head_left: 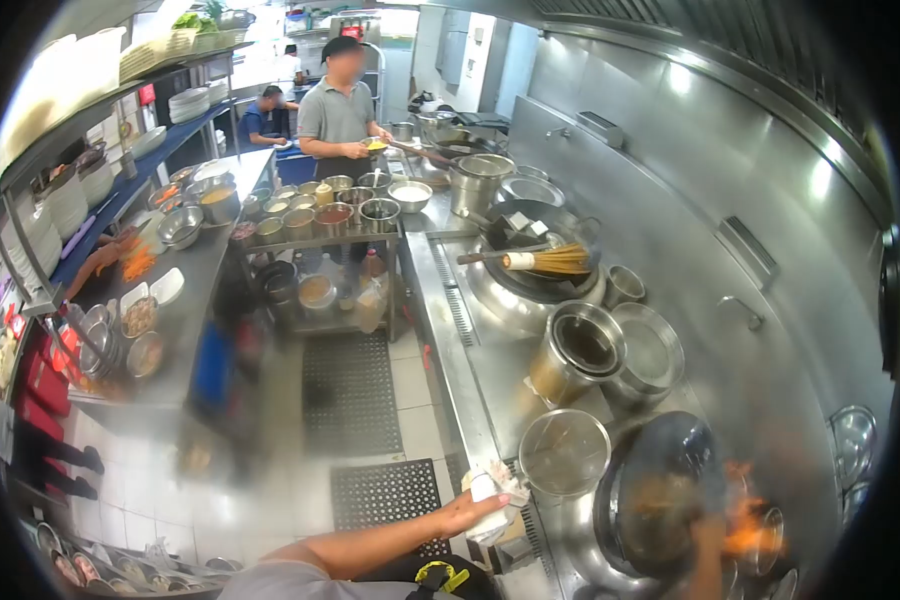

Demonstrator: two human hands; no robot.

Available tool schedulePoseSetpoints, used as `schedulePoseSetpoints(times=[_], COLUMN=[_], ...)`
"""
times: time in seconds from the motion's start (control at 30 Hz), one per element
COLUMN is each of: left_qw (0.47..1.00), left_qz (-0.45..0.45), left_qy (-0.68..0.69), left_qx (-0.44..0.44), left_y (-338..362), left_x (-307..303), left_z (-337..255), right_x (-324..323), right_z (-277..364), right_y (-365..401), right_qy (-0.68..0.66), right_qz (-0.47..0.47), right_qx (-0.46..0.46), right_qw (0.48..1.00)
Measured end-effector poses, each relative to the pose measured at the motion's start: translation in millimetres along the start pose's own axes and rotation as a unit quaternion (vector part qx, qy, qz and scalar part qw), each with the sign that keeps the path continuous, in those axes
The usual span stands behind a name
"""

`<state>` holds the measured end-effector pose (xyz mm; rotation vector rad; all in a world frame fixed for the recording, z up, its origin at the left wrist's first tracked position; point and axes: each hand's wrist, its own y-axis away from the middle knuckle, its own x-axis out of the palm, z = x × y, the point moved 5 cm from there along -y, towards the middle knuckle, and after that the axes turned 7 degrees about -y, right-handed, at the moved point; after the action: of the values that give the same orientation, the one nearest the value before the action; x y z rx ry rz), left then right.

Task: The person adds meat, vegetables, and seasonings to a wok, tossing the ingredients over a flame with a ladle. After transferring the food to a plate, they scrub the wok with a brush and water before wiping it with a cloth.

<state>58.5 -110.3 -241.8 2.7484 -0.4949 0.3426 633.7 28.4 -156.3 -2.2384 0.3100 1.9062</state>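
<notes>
My left hand (462,514) grips a crumpled white cloth (492,492) at the front edge of the stove. Some of the fingers are hidden by the cloth. At the lower right, my right hand (708,540) is smeared by motion beside a dark wok (660,490), so its fingers and anything in them cannot be made out. Orange flames (745,515) rise just right of that hand. A round mesh strainer (565,452) lies between the cloth and the wok.
Behind the strainer stand a deep steel pot (582,350) and a wide round pan (648,348). Farther back, a bamboo brush (548,260) lies across another wok. Sauce containers (332,218) fill a rack. A co-worker (338,115) stands beyond it, holding a bowl.
</notes>
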Motion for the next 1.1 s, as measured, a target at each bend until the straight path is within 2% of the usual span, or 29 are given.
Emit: schedulePoseSetpoints(times=[0.03,0.07,0.17,0.2,0.23,0.3,0.33,0.37,0.4,0.43,0.47,0.5,0.53,0.57,0.6,0.63,0.67,0.7,0.77,0.8,0.83,0.9,0.97,1.03,1.07,1.1], left_qw=[0.999,0.997,0.988,0.982,0.985,0.981,0.983,0.984,0.973,0.971,0.972,0.971,0.983,0.984,0.985,0.984,0.975,0.963,0.983,0.987,0.990,0.993,0.992,0.993,0.995,0.995], left_qz=[0.023,0.007,0.048,0.095,0.069,0.150,0.145,0.140,0.062,0.021,-0.010,0.042,0.028,-0.009,0.012,0.011,0.022,0.022,0.006,-0.019,-0.033,-0.072,-0.095,-0.080,-0.083,-0.077], left_qy=[-0.027,-0.075,-0.142,-0.164,-0.156,-0.104,-0.083,-0.061,-0.186,-0.188,-0.193,-0.183,-0.090,-0.051,-0.036,-0.048,-0.125,-0.196,-0.064,0.059,0.038,-0.001,-0.013,0.004,-0.001,-0.001], left_qx=[0.003,0.015,-0.024,0.021,0.037,-0.064,-0.074,-0.089,-0.125,-0.147,-0.136,-0.149,-0.159,-0.172,-0.171,-0.173,-0.182,-0.183,-0.175,-0.148,-0.131,-0.098,-0.087,-0.086,-0.053,-0.071], left_y=[-9,-10,-23,-34,-41,-55,-74,-88,-87,-104,-122,-110,-140,-140,-152,-144,-137,-137,-147,-148,-156,-166,-175,-184,-185,-182], left_x=[6,14,44,56,70,106,122,137,142,158,171,177,193,201,210,213,214,217,234,243,244,234,229,222,215,210], left_z=[2,-6,-15,-17,-14,-17,-5,10,2,22,45,12,61,60,65,43,20,5,13,11,15,32,39,43,37,33], right_x=[26,52,11,0,-10,-26,-26,-40,-52,-44,-29,-2,-21,6,-23,-45,-20,-32,-72,-88,-97,-103,-83,-46,-37,-24], right_z=[-5,-16,41,45,36,12,2,9,15,25,32,40,77,83,112,126,115,111,92,78,61,26,-4,-6,-1,8], right_y=[-26,-42,28,49,57,60,39,30,22,10,-3,-12,13,20,50,83,93,120,158,161,153,115,53,21,18,32], right_qy=[-0.026,-0.054,-0.130,-0.122,-0.070,0.031,0.078,0.029,-0.020,-0.022,-0.105,-0.116,-0.159,-0.181,-0.159,-0.172,-0.158,-0.199,-0.127,-0.072,-0.017,0.070,0.063,0.049,0.040,0.048], right_qz=[-0.034,-0.065,-0.010,0.019,0.033,0.057,0.095,0.052,0.011,-0.027,-0.032,-0.069,0.012,-0.070,0.040,0.075,0.069,0.049,0.158,0.192,0.218,0.193,0.081,-0.011,-0.053,-0.008], right_qx=[-0.030,-0.061,-0.035,-0.049,-0.075,-0.122,-0.074,-0.019,0.040,-0.009,-0.014,-0.047,0.006,-0.059,-0.025,0.019,-0.036,-0.068,-0.042,-0.044,-0.052,-0.033,0.028,-0.003,-0.020,-0.052], right_qw=[0.999,0.995,0.991,0.991,0.994,0.990,0.990,0.998,0.999,0.999,0.994,0.990,0.987,0.979,0.986,0.982,0.984,0.976,0.978,0.978,0.974,0.978,0.994,0.999,0.998,0.997])
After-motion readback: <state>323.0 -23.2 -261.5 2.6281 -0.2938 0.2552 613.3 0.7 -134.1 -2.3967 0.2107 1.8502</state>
